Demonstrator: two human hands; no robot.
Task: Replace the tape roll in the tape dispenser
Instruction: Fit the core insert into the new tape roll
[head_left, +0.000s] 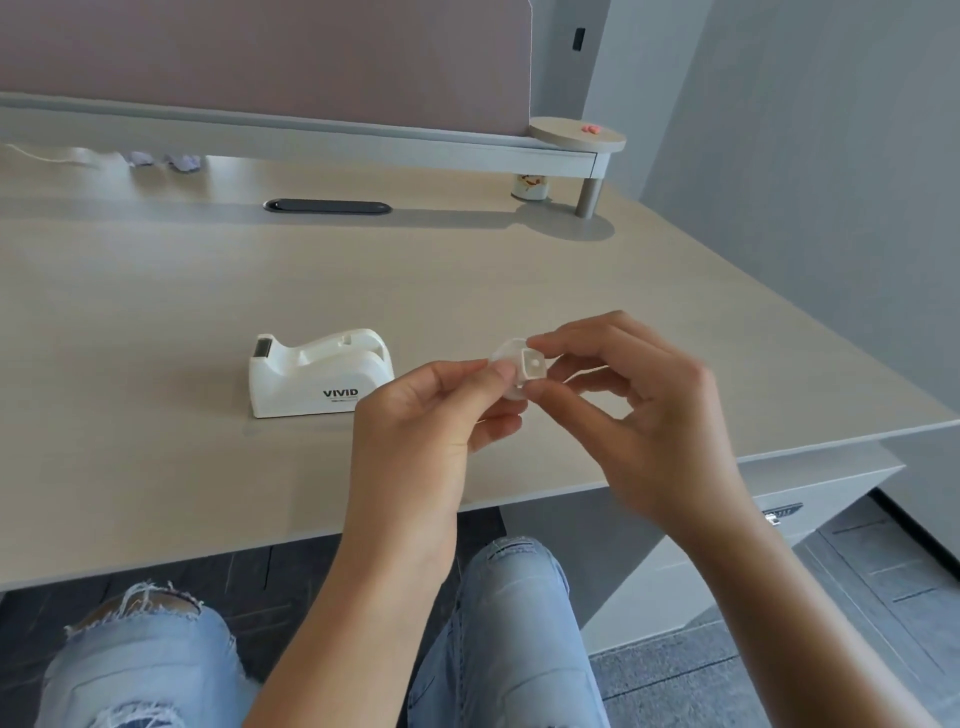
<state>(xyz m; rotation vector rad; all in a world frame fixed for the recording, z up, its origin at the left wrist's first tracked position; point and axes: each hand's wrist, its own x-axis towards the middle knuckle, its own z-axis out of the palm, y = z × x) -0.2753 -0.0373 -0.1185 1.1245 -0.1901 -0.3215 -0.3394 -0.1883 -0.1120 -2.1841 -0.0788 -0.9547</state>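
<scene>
Both hands meet above the bench's near edge. The right hand pinches a small white square-ended hub between thumb and forefinger, while the left hand pinches the rim of the clear tape roll around it. Whether the hub is fully seated in the roll cannot be told. The white dispenser stands on the bench just left of the hands, its cradle empty. If either grip slackens, the hub could slip free and drop off the bench edge, since the hands hover close to it.
</scene>
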